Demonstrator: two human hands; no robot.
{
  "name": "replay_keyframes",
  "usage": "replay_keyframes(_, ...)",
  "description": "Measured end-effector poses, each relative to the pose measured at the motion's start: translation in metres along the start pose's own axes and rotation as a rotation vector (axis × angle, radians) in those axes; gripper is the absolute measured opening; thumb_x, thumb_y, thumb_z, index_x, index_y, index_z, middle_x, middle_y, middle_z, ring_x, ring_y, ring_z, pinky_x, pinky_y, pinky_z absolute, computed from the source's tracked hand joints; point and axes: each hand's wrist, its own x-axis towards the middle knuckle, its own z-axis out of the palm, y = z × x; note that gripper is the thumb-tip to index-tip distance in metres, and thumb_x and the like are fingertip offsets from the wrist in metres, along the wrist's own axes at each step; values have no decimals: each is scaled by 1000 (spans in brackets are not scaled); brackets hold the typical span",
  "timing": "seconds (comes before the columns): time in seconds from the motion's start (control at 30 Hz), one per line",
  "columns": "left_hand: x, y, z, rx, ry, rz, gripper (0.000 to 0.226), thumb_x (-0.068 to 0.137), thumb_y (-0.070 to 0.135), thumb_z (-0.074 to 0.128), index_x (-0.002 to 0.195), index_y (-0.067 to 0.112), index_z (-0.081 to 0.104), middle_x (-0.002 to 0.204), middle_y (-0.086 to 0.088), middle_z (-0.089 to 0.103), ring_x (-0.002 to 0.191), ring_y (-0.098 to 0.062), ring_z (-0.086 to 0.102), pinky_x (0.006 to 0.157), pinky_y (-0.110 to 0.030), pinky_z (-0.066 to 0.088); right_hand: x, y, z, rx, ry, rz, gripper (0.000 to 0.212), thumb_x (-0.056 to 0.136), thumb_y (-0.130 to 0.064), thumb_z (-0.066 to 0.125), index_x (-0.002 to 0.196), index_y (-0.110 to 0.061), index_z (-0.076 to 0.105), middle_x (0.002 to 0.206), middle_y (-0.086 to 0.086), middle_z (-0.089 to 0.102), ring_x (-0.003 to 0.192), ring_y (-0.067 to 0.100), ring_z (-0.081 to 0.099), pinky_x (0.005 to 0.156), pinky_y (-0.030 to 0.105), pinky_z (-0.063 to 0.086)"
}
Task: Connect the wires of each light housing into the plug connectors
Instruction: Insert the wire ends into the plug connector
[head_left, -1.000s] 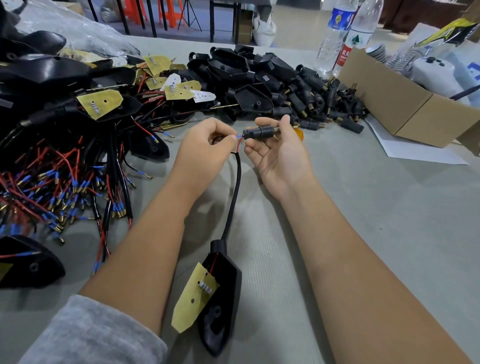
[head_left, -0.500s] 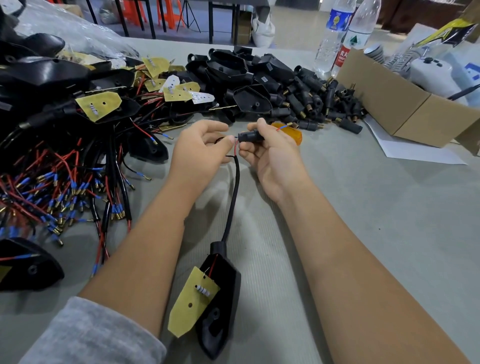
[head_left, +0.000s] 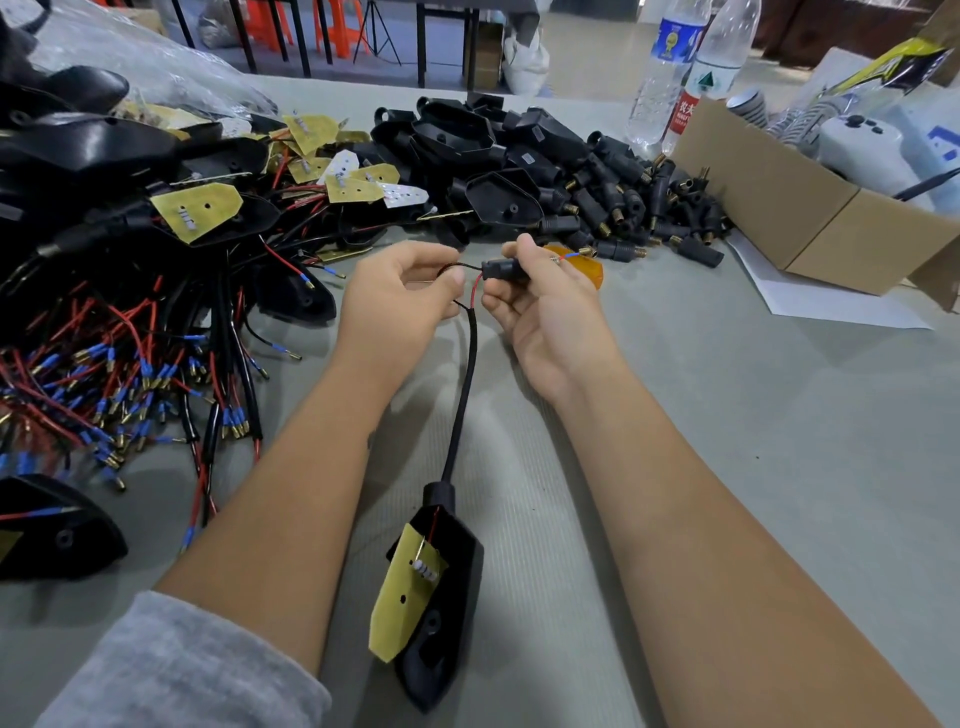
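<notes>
- Just beyond the black teardrop-shaped plastic light housing (head_left: 439, 597) lying on the grey ribbed table mat (head_left: 727, 415), both hands work close together, nearly touching, above the mat.
- Right hand (head_left: 550, 312) pinches the small black cylindrical plastic plug connector (head_left: 501, 268) between thumb and fingers, held level, probably so its rear openings face the other hand.
- Left hand (head_left: 400, 291) has fingers curled, pinching the thin black wire (head_left: 457, 267) that loops into the connector's back end; likely feeding it in.
- Thin red wire (head_left: 475, 288) already runs into the connector from the split in the cable; a blue-sleeved brass tip shows past the right-hand fingers on the far side, so it seems pushed through.
- Black rubbery sheathed cable (head_left: 465, 395) runs from the housing's neck straight away from the person to the hands, slack and gently curved, so the housing can stay flat on the mat.
- Yellow flat circuit board (head_left: 402, 592) sits on the housing's open face, matte, with a small white component and a red lead.
- Left of the housing: tangled pile of red and black wires with blue sleeves and brass tips (head_left: 119, 384), waiting stock by the look.
- Beyond the housing, past the hands: heap of loose black plug connectors (head_left: 639, 208), glossy moulded plastic with brass ends, within reach.
- Far right of the housing: brown corrugated cardboard box (head_left: 810, 218), open.
- Amber translucent lens piece (head_left: 589, 267) lies just behind the right hand.
</notes>
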Motion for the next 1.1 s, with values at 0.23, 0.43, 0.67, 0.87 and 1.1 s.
replay_keyframes(0.23,0,3,-2,36,27,53,14,88,14,71,84,28,72,68,11,69,66,-4,63,66,-23,58,-2,0,-2,-38,-42,-30,12,95,0,57,88,-10,58,67,2,62,58,12,60,62,24,54)
replay_keyframes(0.43,-3,7,-2,58,12,58,9,90,23,69,82,26,73,72,0,68,69,-13,61,74,-43,57,0,3,-2,-63,-13,-58,10,93,1,59,90,-8,58,72,5,62,61,15,61,62,24,55)
replay_keyframes(0.67,-2,7,-2,96,24,112,9,87,14,72,81,21,72,67,12,66,58,5,57,63,-12,47,0,1,-2,5,8,-6,17,94,-10,64,80,-12,53,62,-1,61,55,10,61,59,21,54)
replay_keyframes(0.87,-3,8,-3,71,-1,146,11,87,13,72,81,23,71,69,14,67,62,6,58,63,-11,45,-2,0,-2,-17,-17,9,13,93,-13,65,85,-11,55,65,1,63,56,9,61,59,21,54)
replay_keyframes(1.1,-1,7,-5,63,-12,112,9,86,13,73,83,21,72,69,12,66,61,6,57,62,-11,45,-3,0,-3,24,-22,14,18,94,-19,65,80,-12,55,61,0,64,54,8,62,60,21,56)
